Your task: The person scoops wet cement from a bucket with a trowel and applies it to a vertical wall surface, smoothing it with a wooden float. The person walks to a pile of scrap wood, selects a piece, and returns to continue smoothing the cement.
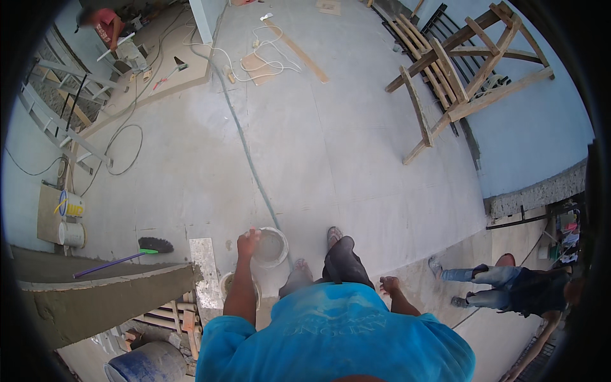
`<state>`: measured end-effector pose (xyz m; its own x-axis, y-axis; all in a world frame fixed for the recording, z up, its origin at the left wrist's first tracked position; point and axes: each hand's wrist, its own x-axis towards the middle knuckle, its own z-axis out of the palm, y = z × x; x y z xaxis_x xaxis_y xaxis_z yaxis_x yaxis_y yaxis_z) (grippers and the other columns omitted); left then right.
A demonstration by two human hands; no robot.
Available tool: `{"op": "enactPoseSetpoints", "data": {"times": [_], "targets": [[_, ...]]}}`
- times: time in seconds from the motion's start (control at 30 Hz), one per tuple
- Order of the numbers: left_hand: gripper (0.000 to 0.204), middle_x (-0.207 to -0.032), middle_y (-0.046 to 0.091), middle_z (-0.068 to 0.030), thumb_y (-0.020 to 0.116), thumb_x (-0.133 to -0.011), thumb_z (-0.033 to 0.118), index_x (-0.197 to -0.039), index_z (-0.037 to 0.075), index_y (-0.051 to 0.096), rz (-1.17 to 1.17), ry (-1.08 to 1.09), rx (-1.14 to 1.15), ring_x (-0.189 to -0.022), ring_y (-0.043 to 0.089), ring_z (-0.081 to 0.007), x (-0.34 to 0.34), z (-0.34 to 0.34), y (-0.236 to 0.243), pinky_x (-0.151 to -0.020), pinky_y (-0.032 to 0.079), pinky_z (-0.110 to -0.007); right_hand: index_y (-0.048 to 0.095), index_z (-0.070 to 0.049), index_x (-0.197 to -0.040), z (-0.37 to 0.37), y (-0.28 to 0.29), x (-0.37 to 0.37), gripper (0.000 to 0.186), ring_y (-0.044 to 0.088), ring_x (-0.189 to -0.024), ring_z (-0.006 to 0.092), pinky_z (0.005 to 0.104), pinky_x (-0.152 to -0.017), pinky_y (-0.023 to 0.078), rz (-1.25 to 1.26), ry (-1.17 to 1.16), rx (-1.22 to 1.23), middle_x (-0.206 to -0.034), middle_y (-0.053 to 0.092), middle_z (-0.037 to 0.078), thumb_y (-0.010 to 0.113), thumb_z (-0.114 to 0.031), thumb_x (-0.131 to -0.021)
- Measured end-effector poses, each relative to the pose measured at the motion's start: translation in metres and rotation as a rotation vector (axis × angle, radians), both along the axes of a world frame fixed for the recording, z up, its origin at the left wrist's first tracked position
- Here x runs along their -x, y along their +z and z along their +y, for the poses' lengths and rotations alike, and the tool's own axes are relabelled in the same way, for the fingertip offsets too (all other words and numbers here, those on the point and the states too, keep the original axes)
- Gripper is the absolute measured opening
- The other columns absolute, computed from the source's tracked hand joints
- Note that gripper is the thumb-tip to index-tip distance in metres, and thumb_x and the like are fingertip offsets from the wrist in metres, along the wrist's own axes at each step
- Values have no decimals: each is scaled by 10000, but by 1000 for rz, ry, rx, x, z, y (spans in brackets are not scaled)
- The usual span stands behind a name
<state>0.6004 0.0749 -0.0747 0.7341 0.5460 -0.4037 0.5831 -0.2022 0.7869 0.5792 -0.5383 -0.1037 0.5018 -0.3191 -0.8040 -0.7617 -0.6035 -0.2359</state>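
Left hand [248,243] curled at rim of round grey bucket [286,249], which sits just right of it; cannot tell if gripping. Right hand [389,285] hangs loosely open, well apart.

There are 2 bare hands, 1 left hand [248,242] and 1 right hand [389,284], and 4 buckets: 1 round grey bucket [284,249], 1 partly hidden bucket [223,285], 1 white-and-yellow bucket [74,205] and 1 plain white bucket [72,235]. Nearby are 2 other people, 1 red-shirted person [105,27] and 1 dark-shirted person [534,290]. The rest comes to 1 purple-handled broom [155,245], 1 blue drum [149,365], 1 timber frame [499,95], 1 long wooden strip [296,51], 1 grey hose [239,129] and 1 pale speckled plank [205,274], while the poles [414,39] overlap too much to count.
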Motion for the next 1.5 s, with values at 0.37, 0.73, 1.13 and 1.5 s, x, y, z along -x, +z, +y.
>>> {"op": "enactPoseSetpoints", "data": {"times": [0.37, 0.73, 1.13, 1.5], "targets": [[296, -1120, 705, -116, 605, -913, 287, -1092, 73, 704, 833, -407, -294, -1050, 676, -304, -15, -35, -33, -873, 503, -454, 744, -46, -751, 90, 33, -379, 379, 678, -623, 248, 368, -596, 571, -72, 555, 49, -767, 726, 99, 555, -351, -873], [544, -1204, 628, -120, 594, -906, 232, -1412, 85, 461, 764, 258, -352, -1174, 595, -302, -160, -33, 11, -963, 428, -608, 642, -48, -1062, 364, 78, -711, 251, 595, -646, 119, 269, -482, 462, -466, 774, -329, -794, 640, 43, 643, -97, -816], [393, -1205, 651, -191, 568, -893, 290, -1229, 98, 639, 175, 130, -41, -1121, 613, -362, -255, 188, -11, -964, 481, -463, 725, -68, -754, 715, 63, -685, 349, 679, -829, 331, 438, -815, 503, -452, 1466, -235, -792, 706, 140, 600, -363, -893], [318, -1073, 723, -135, 600, -867, 255, -1129, 115, 713, 375, 913, -92, -1024, 679, -306, -73, 413, -34, -908, 519, -396, 634, -60, -699, 783, -8, -712, 127, 662, -575, 243, 384, -554, 547, -302, 1130, 95, -685, 671, 127, 669, -146, -787]]}}
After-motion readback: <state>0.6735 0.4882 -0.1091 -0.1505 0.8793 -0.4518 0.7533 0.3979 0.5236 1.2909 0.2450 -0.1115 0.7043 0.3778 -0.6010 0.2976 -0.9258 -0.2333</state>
